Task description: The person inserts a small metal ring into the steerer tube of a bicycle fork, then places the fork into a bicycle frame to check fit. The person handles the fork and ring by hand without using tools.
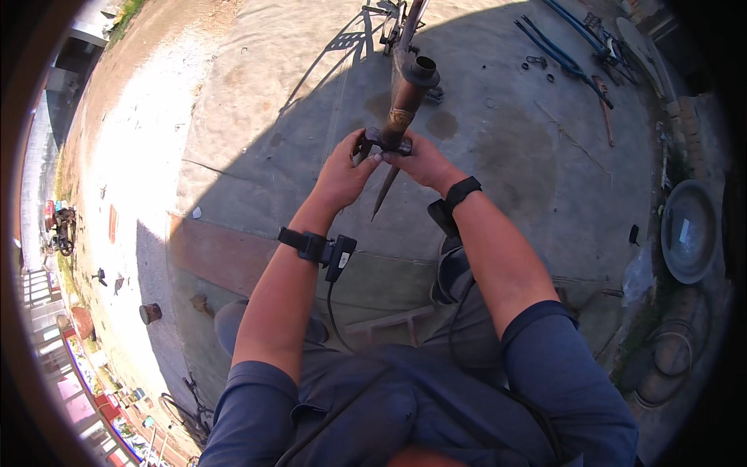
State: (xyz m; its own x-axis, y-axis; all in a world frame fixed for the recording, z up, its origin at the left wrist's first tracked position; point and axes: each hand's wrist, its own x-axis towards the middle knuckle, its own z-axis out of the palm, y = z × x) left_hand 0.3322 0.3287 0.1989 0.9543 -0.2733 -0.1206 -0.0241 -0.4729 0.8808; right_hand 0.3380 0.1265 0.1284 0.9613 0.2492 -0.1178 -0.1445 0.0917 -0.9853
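Where our left hand (342, 170) pinches: metal piece (384, 143), left end
Right hand (428, 163): pinching right end
Tube (406, 100): brownish

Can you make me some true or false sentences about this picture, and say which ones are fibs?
1. The left hand and right hand both hold the dark metal piece below the rusty tube. True.
2. The round grey basin is at the picture's left edge. False: it is on the right.
3. A black strap goes around the right wrist. True.
4. The sleeves are bright yellow. False: they are dark blue.
5. Blue metal tubes lie on the ground at the upper right. True.
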